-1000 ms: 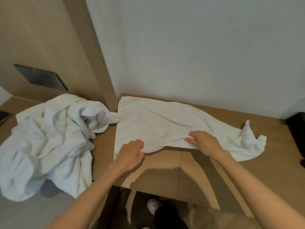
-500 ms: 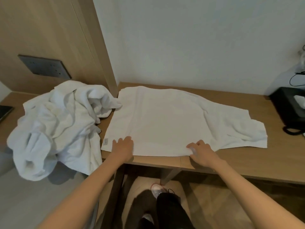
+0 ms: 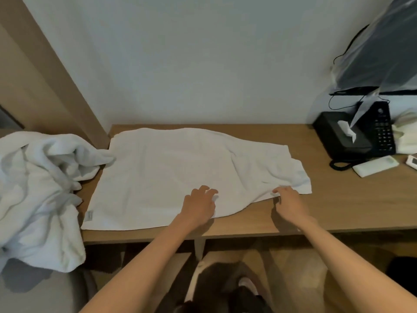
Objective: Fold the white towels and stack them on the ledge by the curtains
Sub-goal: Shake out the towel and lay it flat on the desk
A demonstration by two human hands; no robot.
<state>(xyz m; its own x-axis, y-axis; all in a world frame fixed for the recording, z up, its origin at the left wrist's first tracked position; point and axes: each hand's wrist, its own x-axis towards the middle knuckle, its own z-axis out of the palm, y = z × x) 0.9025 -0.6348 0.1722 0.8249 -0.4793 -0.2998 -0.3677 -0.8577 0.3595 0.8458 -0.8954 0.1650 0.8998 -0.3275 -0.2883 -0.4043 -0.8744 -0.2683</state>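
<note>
counter (image 3: 338,199): standing against a pale wall (image 3: 203,64), carrying the towel.
towel (image 3: 169,172): lying spread on the counter, right end rumpled.
left grip (image 3: 198,204): resting wide on the towel's near part.
right grip (image 3: 290,203): pinching the towel's near edge by its right end.
heap of towels (image 3: 38,188): lying crumpled at left.

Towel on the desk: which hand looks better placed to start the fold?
Probably the right hand: it pinches the near edge of the towel close to its right end, while the left hand rests mid-towel.
</note>
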